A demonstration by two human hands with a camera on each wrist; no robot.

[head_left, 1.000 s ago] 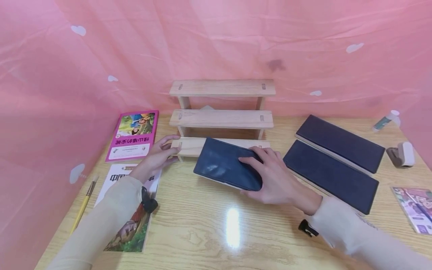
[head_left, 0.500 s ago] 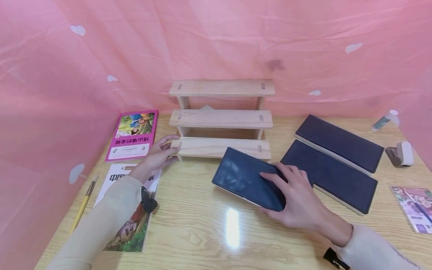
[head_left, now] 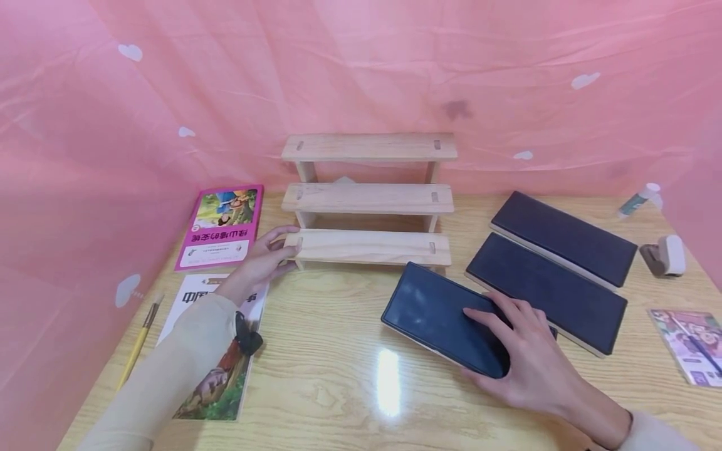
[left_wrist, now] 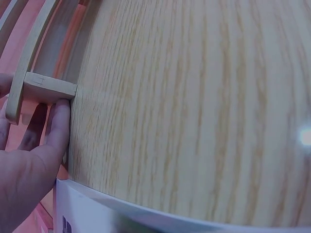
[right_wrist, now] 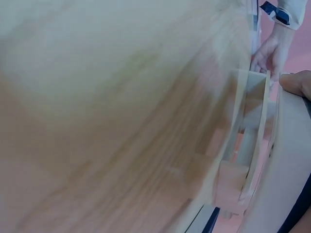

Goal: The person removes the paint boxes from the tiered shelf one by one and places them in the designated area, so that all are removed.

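In the head view my right hand grips a dark blue padded board with a smooth top and a pale underside. It spans the board, with the fingers on the top and the thumb at the near edge. The board is tilted above the table, and my hand hides part of its right end. My left hand holds the left end of the lowest step of a three-tier wooden rack. In the left wrist view, a finger presses the rack's support leg.
Two similar dark blue boards lie to the right. A glue stick, a grey-and-white stapler-like item and a small booklet lie farther right. At left are a pink book, another book and a yellow-handled brush.
My right hand has carried the padded board away from the lowest step, rightward and toward me, uncovering the step's front. My left hand has stayed on the rack.
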